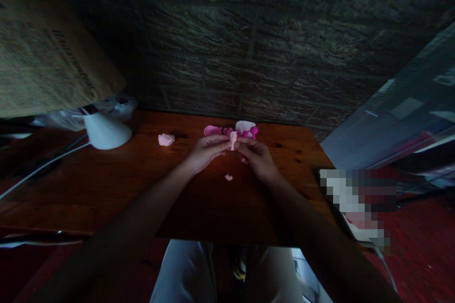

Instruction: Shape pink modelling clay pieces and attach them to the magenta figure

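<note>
Between my fingertips, above the wooden table, is a small upright lump of pale pink modelling clay. My left hand pinches it from the left, and my right hand pinches it from the right. A little pink scrap lies on the table just below the hands. Beyond them sit a flattened pink piece, a whitish piece and bright magenta bits, partly hidden by the fingers. Farther left rests a larger pale pink lump.
A lamp with a white base and a newsprint-patterned shade stands on the left of the table. Its cord runs off left. A brick-patterned wall rises behind. A grey panel and a pixelated patch are on the right.
</note>
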The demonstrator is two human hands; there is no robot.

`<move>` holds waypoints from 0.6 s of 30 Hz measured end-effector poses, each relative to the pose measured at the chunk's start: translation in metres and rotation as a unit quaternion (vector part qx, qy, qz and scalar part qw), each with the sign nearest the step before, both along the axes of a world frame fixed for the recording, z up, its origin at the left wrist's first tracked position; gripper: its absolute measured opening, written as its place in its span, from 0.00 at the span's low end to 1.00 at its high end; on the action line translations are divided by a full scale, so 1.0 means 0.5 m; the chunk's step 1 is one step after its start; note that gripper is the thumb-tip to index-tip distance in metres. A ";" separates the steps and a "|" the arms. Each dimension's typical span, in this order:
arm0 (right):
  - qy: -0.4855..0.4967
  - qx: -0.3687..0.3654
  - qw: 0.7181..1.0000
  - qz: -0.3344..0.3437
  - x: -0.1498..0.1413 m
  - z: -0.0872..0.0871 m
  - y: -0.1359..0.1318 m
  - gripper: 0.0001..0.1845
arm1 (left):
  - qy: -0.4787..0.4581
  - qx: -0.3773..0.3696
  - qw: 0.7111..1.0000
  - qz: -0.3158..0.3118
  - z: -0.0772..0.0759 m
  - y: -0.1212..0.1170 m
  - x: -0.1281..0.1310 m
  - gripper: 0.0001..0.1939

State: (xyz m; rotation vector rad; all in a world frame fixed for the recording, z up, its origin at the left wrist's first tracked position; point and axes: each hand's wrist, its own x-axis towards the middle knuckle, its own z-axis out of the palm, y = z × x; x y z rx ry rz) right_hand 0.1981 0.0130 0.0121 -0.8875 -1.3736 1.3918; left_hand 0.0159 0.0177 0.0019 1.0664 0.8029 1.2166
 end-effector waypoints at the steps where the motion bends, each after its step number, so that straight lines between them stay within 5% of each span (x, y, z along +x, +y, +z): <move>1: -0.001 0.002 1.000 -0.001 0.000 -0.001 0.000 0.22 | 0.002 0.000 1.000 0.004 0.000 -0.001 0.000 0.18; 18: 0.000 0.019 1.000 0.004 -0.005 -0.004 0.002 0.22 | -0.013 -0.007 0.999 0.036 0.010 -0.008 0.005 0.15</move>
